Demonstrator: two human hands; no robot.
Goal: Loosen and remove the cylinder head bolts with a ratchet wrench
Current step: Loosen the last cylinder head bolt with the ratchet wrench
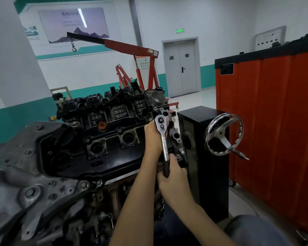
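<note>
Both your hands are on the one chrome ratchet wrench with black handle (164, 144) at the right end of the black plastic-covered engine (105, 162). Your right hand (173, 173) is wrapped tight round the black grip at the near end, and your left hand (152, 137) curls round the shank just under the round head at the far end. The wrench stands at the engine's right edge, with only a narrow gap between it and the black metal stand column (194, 174), whose single chrome handwheel (220, 134) juts out on the right. The tall orange-red tool cabinet (274, 121) walls off the right side beyond that. Open floor lies far off, toward the red engine hoist (132, 47) and the grey double door (180, 68). The bolt under the wrench head is hidden, as are your left fingertips. The frame cuts off the engine's near and left parts. Counted: two hands, one wrench, two square-collared wells (96, 148) open in the cover.
</note>
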